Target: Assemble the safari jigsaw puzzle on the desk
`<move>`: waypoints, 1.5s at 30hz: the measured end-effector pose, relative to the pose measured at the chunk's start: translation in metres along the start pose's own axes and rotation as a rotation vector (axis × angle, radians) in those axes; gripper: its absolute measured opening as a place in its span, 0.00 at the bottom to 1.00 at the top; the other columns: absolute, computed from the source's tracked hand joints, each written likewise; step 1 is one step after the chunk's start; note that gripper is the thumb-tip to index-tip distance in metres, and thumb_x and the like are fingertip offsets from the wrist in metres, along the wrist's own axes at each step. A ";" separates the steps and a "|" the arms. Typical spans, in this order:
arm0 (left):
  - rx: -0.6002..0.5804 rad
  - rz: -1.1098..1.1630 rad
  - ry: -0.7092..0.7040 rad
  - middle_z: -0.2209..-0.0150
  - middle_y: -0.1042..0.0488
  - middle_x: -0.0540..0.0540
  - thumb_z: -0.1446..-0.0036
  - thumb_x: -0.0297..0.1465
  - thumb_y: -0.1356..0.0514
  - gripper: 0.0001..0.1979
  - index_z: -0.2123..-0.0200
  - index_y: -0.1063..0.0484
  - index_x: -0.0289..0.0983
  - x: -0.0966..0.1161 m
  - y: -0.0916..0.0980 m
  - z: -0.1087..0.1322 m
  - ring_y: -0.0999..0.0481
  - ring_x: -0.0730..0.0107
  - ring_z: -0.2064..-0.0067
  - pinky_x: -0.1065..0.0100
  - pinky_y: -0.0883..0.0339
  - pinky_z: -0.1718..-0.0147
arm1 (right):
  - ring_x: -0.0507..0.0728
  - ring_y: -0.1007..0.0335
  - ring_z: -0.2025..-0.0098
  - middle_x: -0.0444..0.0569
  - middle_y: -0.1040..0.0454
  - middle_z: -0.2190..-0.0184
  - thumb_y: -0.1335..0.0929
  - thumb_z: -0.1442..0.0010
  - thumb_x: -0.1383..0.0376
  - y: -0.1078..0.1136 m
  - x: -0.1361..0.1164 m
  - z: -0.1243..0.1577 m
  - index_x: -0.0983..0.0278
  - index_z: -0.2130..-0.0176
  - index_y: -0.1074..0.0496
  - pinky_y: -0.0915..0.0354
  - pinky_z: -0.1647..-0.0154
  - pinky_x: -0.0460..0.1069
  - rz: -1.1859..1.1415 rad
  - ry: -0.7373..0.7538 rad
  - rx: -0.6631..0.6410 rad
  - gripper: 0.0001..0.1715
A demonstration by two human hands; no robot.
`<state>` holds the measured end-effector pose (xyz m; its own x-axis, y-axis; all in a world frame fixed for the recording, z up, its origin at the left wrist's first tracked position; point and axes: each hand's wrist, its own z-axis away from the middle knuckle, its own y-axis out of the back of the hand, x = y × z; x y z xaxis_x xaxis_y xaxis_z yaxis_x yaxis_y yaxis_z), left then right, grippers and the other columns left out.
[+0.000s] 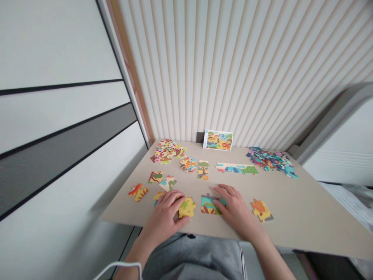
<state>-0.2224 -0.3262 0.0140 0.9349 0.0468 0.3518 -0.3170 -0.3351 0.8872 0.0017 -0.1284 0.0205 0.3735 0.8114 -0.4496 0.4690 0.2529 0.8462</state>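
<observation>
My left hand (164,212) rests near the table's front edge with its fingers curled onto a yellow puzzle piece (187,207). Just to the right, my right hand (233,206) lies flat with fingers spread over a teal and green puzzle piece (209,205). An orange piece (261,210) lies right of that hand. Loose pieces sit left of my left hand: an orange and red one (138,191), a green and red one (156,177) and a pale one (168,182).
On the beige table (291,217), a pile of warm-coloured pieces (168,151) sits at the back left and a blue pile (271,159) at the back right. A joined strip (236,168) lies mid-table. A reference picture card (218,140) leans on the ribbed wall.
</observation>
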 end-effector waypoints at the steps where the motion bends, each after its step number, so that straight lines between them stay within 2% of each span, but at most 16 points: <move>1: -0.001 0.004 0.000 0.43 0.31 0.42 0.41 0.39 0.35 0.24 0.42 0.31 0.44 0.000 0.000 0.000 0.34 0.52 0.40 0.48 0.39 0.38 | 0.64 0.35 0.39 0.53 0.30 0.40 0.32 0.34 0.59 -0.001 0.000 0.004 0.53 0.39 0.31 0.37 0.38 0.62 0.002 -0.009 -0.001 0.24; 6: 0.015 0.031 -0.005 0.43 0.31 0.42 0.41 0.39 0.35 0.25 0.41 0.32 0.45 -0.001 -0.001 0.000 0.33 0.51 0.40 0.47 0.39 0.39 | 0.65 0.34 0.40 0.53 0.29 0.42 0.30 0.36 0.58 -0.008 0.010 0.011 0.52 0.41 0.28 0.35 0.40 0.63 -0.021 -0.039 0.021 0.24; 11: 0.037 0.031 0.016 0.43 0.30 0.41 0.43 0.40 0.34 0.27 0.41 0.32 0.43 0.000 -0.001 0.001 0.33 0.51 0.40 0.47 0.39 0.38 | 0.64 0.34 0.40 0.52 0.31 0.40 0.30 0.36 0.57 -0.007 0.015 0.011 0.52 0.41 0.29 0.36 0.39 0.62 -0.056 -0.048 -0.014 0.24; 17: 0.042 0.021 0.052 0.43 0.30 0.41 0.45 0.44 0.33 0.31 0.41 0.32 0.42 -0.002 -0.003 0.001 0.33 0.50 0.40 0.47 0.38 0.39 | 0.64 0.34 0.40 0.52 0.30 0.41 0.34 0.33 0.57 -0.006 0.010 0.014 0.53 0.42 0.28 0.36 0.39 0.62 -0.036 -0.034 0.007 0.21; 23: 0.034 0.022 0.049 0.44 0.30 0.41 0.45 0.43 0.33 0.28 0.43 0.31 0.43 -0.002 -0.003 0.001 0.33 0.50 0.41 0.47 0.38 0.40 | 0.64 0.33 0.41 0.53 0.29 0.42 0.36 0.31 0.58 -0.006 0.007 0.017 0.54 0.41 0.29 0.35 0.40 0.62 -0.023 -0.026 0.029 0.20; 34: 0.077 0.074 0.021 0.46 0.29 0.42 0.46 0.42 0.31 0.26 0.46 0.29 0.44 -0.002 -0.004 0.000 0.32 0.50 0.43 0.47 0.37 0.42 | 0.64 0.30 0.43 0.54 0.28 0.44 0.36 0.31 0.57 -0.007 0.003 0.017 0.54 0.43 0.27 0.33 0.42 0.62 0.004 -0.005 0.071 0.20; 45: 0.038 0.064 0.053 0.45 0.31 0.42 0.45 0.43 0.32 0.26 0.45 0.30 0.43 -0.002 -0.003 -0.001 0.33 0.51 0.42 0.48 0.38 0.41 | 0.64 0.32 0.41 0.53 0.29 0.43 0.37 0.30 0.57 -0.007 0.005 0.018 0.53 0.42 0.28 0.35 0.41 0.62 0.013 -0.018 0.041 0.20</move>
<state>-0.2231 -0.3243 0.0106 0.9029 0.0738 0.4235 -0.3685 -0.3747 0.8508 0.0143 -0.1360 0.0069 0.3937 0.8047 -0.4443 0.4967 0.2204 0.8395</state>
